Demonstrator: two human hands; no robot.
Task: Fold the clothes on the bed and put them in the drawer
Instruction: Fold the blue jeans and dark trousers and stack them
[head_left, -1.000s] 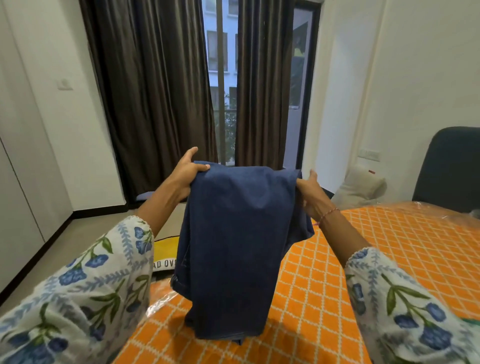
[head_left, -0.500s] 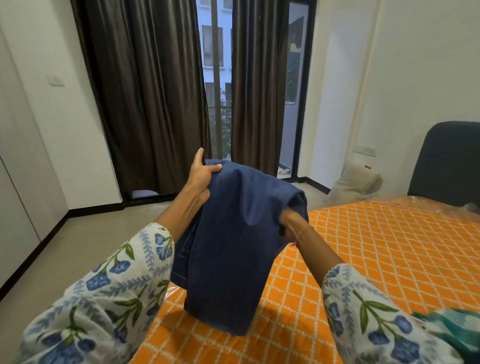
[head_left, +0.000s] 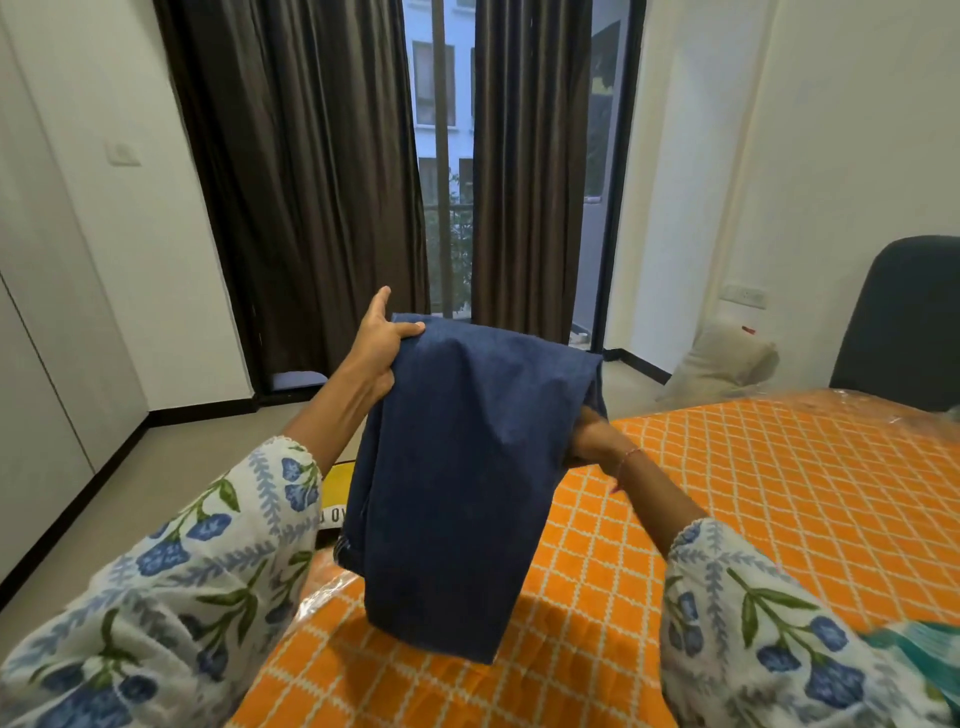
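A folded pair of dark blue jeans (head_left: 457, 478) hangs in the air over the near corner of the bed (head_left: 753, 493), which has an orange sheet with a white lattice pattern. My left hand (head_left: 382, 343) pinches the jeans' top left corner, thumb on the near side. My right hand (head_left: 589, 441) is lower, under the right side of the cloth; its fingers are hidden by the fabric. A teal and white garment (head_left: 919, 649) lies at the bed's lower right edge. No drawer is in view.
Dark curtains (head_left: 311, 182) flank a glass balcony door ahead. White wardrobe doors (head_left: 36, 338) line the left wall. A dark chair (head_left: 904, 322) and a beige pillow (head_left: 722, 369) sit at the right. A yellow item (head_left: 332, 499) lies on the floor beside the bed.
My right hand left the jeans' top right corner and moved down under the cloth. The jeans' lower end now hangs above the sheet.
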